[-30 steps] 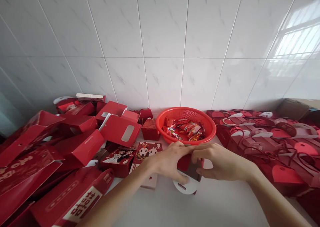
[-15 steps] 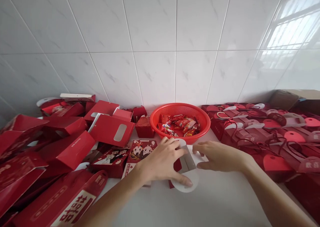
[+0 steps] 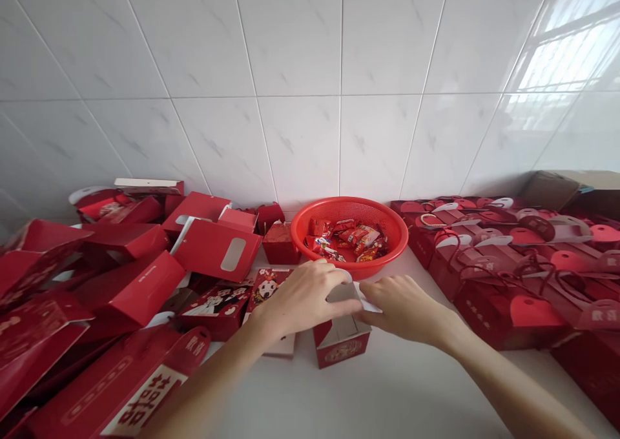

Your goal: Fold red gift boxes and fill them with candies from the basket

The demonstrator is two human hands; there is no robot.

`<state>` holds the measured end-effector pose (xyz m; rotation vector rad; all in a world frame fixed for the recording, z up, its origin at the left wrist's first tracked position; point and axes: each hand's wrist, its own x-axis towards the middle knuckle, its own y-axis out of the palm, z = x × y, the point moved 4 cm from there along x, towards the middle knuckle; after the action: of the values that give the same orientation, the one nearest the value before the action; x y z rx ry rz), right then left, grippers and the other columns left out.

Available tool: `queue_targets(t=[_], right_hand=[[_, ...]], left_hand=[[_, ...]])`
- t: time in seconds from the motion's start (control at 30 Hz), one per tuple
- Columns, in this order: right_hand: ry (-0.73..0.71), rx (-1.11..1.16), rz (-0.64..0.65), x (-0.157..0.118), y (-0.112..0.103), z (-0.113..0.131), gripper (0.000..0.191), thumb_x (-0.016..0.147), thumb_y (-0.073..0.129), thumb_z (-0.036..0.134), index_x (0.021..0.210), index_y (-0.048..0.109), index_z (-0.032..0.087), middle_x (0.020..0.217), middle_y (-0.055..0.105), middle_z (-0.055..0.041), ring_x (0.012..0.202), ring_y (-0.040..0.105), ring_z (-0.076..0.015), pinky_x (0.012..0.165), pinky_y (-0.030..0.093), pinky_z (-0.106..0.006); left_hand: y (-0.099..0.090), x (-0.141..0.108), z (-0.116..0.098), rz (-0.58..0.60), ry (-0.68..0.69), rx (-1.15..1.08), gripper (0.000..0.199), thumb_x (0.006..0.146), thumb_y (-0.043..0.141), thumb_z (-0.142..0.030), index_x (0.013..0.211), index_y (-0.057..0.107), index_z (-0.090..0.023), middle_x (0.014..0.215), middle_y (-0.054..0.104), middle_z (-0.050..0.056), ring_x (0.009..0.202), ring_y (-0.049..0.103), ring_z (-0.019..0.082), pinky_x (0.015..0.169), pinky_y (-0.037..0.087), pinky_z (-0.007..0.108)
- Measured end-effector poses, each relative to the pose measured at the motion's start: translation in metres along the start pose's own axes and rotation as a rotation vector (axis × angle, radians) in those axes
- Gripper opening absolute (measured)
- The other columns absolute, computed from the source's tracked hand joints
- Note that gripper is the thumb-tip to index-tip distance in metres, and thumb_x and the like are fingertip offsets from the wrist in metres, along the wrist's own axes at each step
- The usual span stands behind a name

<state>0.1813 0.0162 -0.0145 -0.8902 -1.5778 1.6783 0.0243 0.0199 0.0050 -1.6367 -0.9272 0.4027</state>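
A small red cardboard gift box [image 3: 341, 350] stands open on the table in front of me, its grey-white inside showing. My left hand [image 3: 310, 295] is closed on the box's left and far side, thumb stretched across the opening. On the right side, my right hand [image 3: 404, 305] pinches the edge of a white flap [image 3: 369, 299] of the same box. Its fingertips are partly hidden. The two hands nearly meet over the box. Just behind them stands a red plastic basket [image 3: 398, 245] holding small wrapped sweets [image 3: 356, 235].
Red boxes [image 3: 130, 290] lie heaped on the left. Closed red boxes with handles [image 3: 513, 303] stand in rows on the right, with a brown carton [image 3: 552, 190] behind. Flat printed boxes [image 3: 217, 306] lie left of my hands. A tiled wall [image 3: 300, 142] rises behind the table [image 3: 378, 400].
My left thumb has moved off the rounded near flap, which no longer shows; the box's near wall is visible. My right hand has moved left and closed on the white flap.
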Motion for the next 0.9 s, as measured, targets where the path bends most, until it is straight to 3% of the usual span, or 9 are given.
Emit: queue_targets(t=[0.07,0.13,0.3,0.43,0.57,0.73,0.8,0.9], right_hand=[[0.028,0.010,-0.007,0.002,0.003,0.001,0.024,0.092,0.059,0.037,0.079,0.064,0.018,0.070,0.068,-0.0047,0.064,0.064,-0.0202,0.052,0.018,-0.029],[0.056,0.020,-0.001,0.003,0.005,0.000,0.023,0.091,0.058,0.036,0.077,0.064,0.018,0.071,0.068,-0.0044,0.065,0.064,-0.0194,0.052,0.018,-0.029],[0.053,0.013,0.085,0.003,0.008,0.004,0.029,0.093,0.051,0.035,0.074,0.064,0.018,0.068,0.068,-0.0057,0.064,0.064,-0.0189,0.052,0.018,-0.029],[0.058,-0.010,0.108,0.004,0.011,0.004,0.031,0.094,0.047,0.034,0.076,0.066,0.017,0.070,0.069,-0.0077,0.066,0.066,-0.0200,0.052,0.017,-0.030],[0.061,-0.016,0.112,0.004,0.015,0.001,0.030,0.093,0.047,0.033,0.077,0.066,0.016,0.070,0.069,-0.0085,0.066,0.066,-0.0206,0.052,0.017,-0.030],[0.062,-0.004,0.137,0.003,0.018,0.001,0.028,0.093,0.047,0.031,0.074,0.064,0.017,0.067,0.067,-0.0076,0.064,0.064,-0.0197,0.052,0.017,-0.030],[0.051,0.022,0.154,0.001,0.015,-0.002,0.029,0.093,0.048,0.032,0.073,0.063,0.017,0.068,0.067,-0.0075,0.064,0.063,-0.0197,0.053,0.018,-0.030],[0.018,0.151,0.131,0.001,0.000,-0.014,0.030,0.091,0.055,0.039,0.071,0.061,0.018,0.074,0.069,-0.0068,0.067,0.062,-0.0191,0.053,0.026,-0.028]], left_hand=[[-0.005,-0.003,0.003,0.040,-0.080,-0.002,0.032,0.093,0.056,-0.049,0.098,0.071,-0.022,0.081,0.068,0.002,0.079,0.063,0.020,0.067,0.041,0.029],[-0.011,-0.008,0.008,0.103,-0.181,-0.008,0.033,0.091,0.055,-0.052,0.100,0.070,-0.024,0.085,0.068,0.002,0.082,0.064,0.022,0.064,0.039,0.028],[-0.023,-0.022,0.014,0.285,-0.332,-0.013,0.054,0.073,0.067,-0.064,0.118,0.064,-0.033,0.110,0.062,0.003,0.098,0.063,0.028,0.069,0.043,0.029],[-0.020,-0.030,0.012,0.376,-0.375,-0.003,0.070,0.058,0.076,-0.063,0.119,0.061,-0.033,0.122,0.056,0.005,0.101,0.062,0.031,0.074,0.048,0.034],[-0.007,-0.032,0.009,0.403,-0.402,-0.024,0.087,0.056,0.072,-0.074,0.129,0.055,-0.030,0.129,0.056,0.011,0.117,0.056,0.042,0.085,0.049,0.046],[0.007,-0.031,0.004,0.445,-0.446,-0.001,0.121,0.054,0.066,-0.082,0.154,0.032,-0.023,0.159,0.028,0.020,0.135,0.037,0.055,0.093,0.046,0.059],[0.010,-0.029,0.002,0.459,-0.419,0.008,0.125,0.053,0.068,-0.078,0.155,0.029,-0.018,0.162,0.021,0.021,0.138,0.034,0.056,0.098,0.043,0.060],[0.010,-0.026,0.003,0.449,-0.402,-0.006,0.123,0.053,0.071,-0.076,0.154,0.033,-0.018,0.163,0.023,0.021,0.137,0.036,0.055,0.100,0.042,0.059]])
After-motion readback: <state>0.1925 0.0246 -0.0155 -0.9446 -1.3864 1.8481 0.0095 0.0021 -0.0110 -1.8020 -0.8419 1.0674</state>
